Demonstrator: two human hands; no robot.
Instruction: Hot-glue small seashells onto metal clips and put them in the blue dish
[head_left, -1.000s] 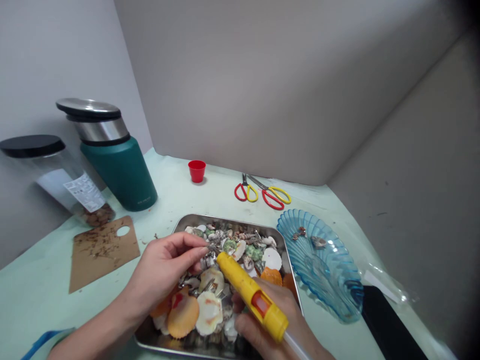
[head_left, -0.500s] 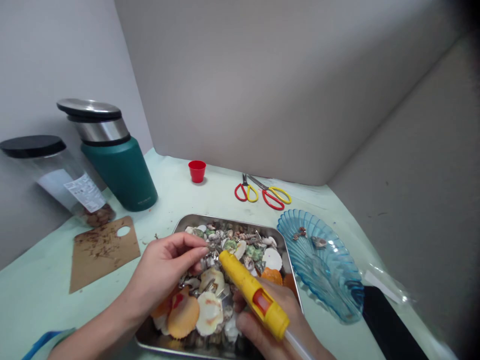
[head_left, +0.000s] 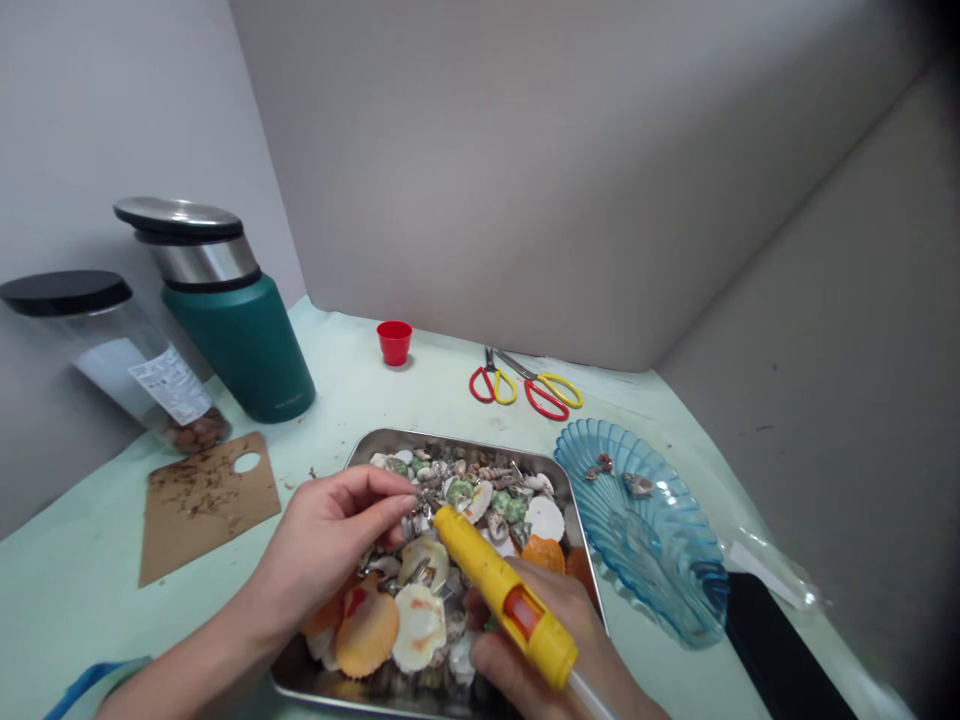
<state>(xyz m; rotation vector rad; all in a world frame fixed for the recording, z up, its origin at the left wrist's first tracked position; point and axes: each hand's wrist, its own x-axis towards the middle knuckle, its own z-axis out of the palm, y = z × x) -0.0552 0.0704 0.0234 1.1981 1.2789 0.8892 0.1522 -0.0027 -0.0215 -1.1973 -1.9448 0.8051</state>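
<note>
A metal tray (head_left: 358, 452) in front of me is heaped with seashells (head_left: 420, 620) in white, orange and green. My left hand (head_left: 330, 540) hovers over the tray's left side, thumb and fingers pinched on a small shell (head_left: 424, 496). My right hand (head_left: 540, 650) grips a yellow glue gun (head_left: 502, 592) with a clear stick at its back. The gun's nozzle points up-left and sits right at the pinched shell.
A blue shell-shaped glass dish (head_left: 645, 530) with a few small shells lies right of the tray. Behind are red and yellow scissors (head_left: 525, 385), a red cup (head_left: 394, 342), a green thermos (head_left: 232, 320), a clear jar (head_left: 127, 370) and a brown card (head_left: 204, 500). A black object (head_left: 772, 650) lies at the right.
The glue gun's nozzle wavered slightly near the pinched shell; both hands otherwise stay in place.
</note>
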